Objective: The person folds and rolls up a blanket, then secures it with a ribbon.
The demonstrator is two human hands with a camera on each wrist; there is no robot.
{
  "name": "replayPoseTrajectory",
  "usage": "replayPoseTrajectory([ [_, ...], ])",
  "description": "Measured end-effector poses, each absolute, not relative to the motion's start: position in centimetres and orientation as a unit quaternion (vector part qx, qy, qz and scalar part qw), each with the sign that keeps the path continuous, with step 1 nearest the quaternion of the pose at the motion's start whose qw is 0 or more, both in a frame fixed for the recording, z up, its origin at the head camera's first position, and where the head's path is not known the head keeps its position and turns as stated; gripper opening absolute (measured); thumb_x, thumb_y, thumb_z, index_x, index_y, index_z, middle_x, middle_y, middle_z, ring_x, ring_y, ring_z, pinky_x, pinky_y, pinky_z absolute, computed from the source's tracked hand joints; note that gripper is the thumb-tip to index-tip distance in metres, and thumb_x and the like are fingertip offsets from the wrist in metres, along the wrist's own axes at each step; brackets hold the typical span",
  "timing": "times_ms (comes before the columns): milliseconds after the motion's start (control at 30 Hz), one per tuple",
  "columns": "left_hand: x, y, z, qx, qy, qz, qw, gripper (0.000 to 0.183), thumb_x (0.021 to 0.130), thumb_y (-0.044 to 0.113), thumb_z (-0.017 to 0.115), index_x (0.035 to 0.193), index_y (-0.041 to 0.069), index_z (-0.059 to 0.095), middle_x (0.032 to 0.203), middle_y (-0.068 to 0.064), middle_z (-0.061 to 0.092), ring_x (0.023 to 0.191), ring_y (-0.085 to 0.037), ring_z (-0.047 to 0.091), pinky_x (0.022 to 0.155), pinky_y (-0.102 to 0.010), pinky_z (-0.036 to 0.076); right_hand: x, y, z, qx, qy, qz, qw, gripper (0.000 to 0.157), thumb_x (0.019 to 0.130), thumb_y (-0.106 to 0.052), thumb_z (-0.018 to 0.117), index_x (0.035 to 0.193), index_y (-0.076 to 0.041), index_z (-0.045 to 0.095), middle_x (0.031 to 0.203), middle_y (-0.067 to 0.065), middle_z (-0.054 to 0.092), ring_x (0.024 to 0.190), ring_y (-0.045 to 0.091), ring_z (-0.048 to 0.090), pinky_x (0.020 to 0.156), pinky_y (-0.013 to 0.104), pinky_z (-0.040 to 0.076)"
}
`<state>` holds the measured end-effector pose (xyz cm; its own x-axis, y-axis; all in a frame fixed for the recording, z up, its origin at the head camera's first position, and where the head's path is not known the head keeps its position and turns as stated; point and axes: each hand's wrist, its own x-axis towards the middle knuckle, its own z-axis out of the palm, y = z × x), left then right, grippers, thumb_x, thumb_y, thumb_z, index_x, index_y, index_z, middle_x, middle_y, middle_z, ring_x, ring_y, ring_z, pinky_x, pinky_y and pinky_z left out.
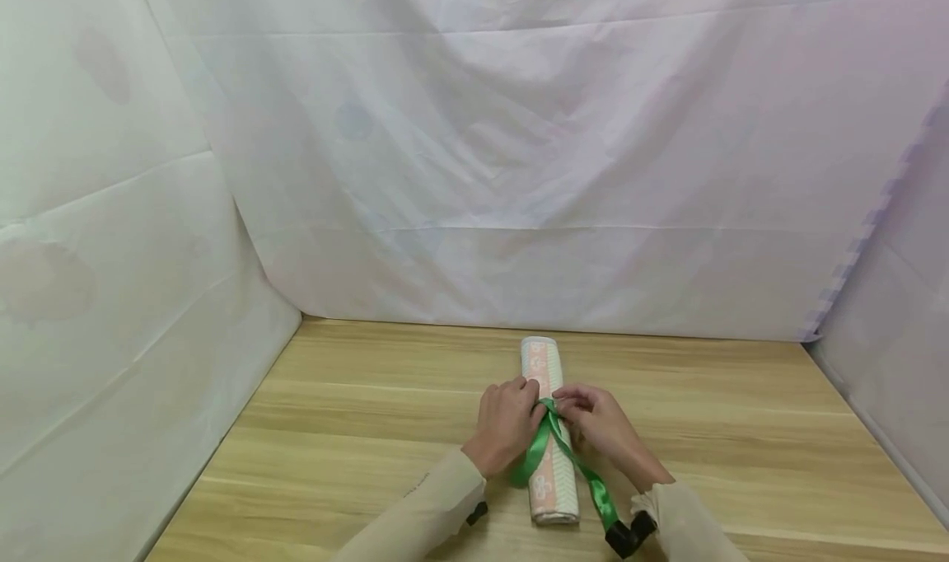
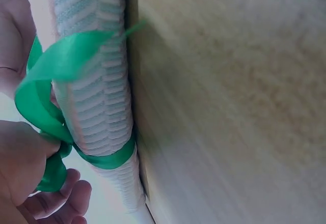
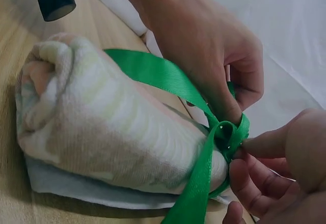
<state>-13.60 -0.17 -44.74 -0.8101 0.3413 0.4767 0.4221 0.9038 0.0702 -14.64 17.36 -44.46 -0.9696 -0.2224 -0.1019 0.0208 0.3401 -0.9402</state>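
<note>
A rolled towel (image 1: 544,471), white with a peach patterned band, lies lengthwise on the table. Around its middle runs a green ribbon (image 2: 109,160), crossed into a small looped knot on top. From the left, my left hand (image 1: 507,422) pinches the ribbon at a loop beside the knot, thumb and fingers curled. My right hand (image 1: 604,426) comes from the right; in the right wrist view its thumb and fingertips (image 3: 249,145) pinch the ribbon at the knot. Two loose ribbon tails hang toward the near end of the roll, one on each side.
The wood-grain table (image 1: 356,414) spreads to both sides of the roll. White cloth (image 1: 519,175) hangs behind it and along both sides. Black wrist-camera parts (image 1: 630,534) sit by the sleeves, with one ribbon tail reaching close to the right one.
</note>
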Motion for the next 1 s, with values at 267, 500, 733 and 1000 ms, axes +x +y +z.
replayPoseTrajectory([
  [267, -13.8, -0.4, -44.9, -0.21, -0.944, -0.106, 0.232, 0.019, 0.093, 0.026, 0.07, 0.08, 0.017, 0.059, 0.066, 0.006, 0.051, 0.053, -0.005, 0.043, 0.05, -0.018, 0.024, -14.9, 17.5, -44.6, -0.089, 0.811, -0.564, 0.129, 0.021, 0.097, -0.011, 0.063, 0.114, -0.007, 0.073, 0.109, 0.007, 0.072, 0.091, 0.016, 0.061, 0.07, 0.028, 0.049],
  [500, -13.8, -1.2, -44.7, -0.216, -0.935, -0.197, 0.203, 0.019, 0.09, 0.027, 0.075, 0.084, 0.015, 0.061, 0.072, 0.006, 0.061, 0.056, -0.001, 0.049, 0.052, -0.013, 0.033, -15.0, 17.7, -44.9, -0.089, 0.811, -0.568, 0.109, 0.018, 0.096, -0.016, 0.066, 0.108, -0.007, 0.076, 0.109, 0.008, 0.073, 0.094, 0.015, 0.065, 0.073, 0.026, 0.051],
  [733, -13.5, -2.1, -43.8, -0.188, -0.923, -0.317, 0.107, 0.016, 0.093, 0.03, 0.071, 0.096, 0.016, 0.064, 0.083, 0.007, 0.065, 0.067, 0.002, 0.054, 0.059, -0.014, 0.043, -15.1, 17.3, -45.1, -0.073, 0.819, -0.561, 0.095, 0.014, 0.096, -0.015, 0.066, 0.103, -0.01, 0.076, 0.101, 0.004, 0.073, 0.089, 0.014, 0.065, 0.072, 0.025, 0.051],
  [1000, -13.4, -2.3, -43.5, -0.181, -0.917, -0.339, 0.107, 0.01, 0.097, 0.027, 0.066, 0.094, 0.018, 0.066, 0.083, 0.008, 0.066, 0.07, 0.001, 0.055, 0.061, -0.015, 0.044, -15.0, 17.2, -45.2, -0.084, 0.831, -0.545, 0.075, 0.011, 0.095, -0.015, 0.067, 0.099, -0.01, 0.076, 0.097, 0.003, 0.073, 0.086, 0.014, 0.064, 0.071, 0.025, 0.05],
])
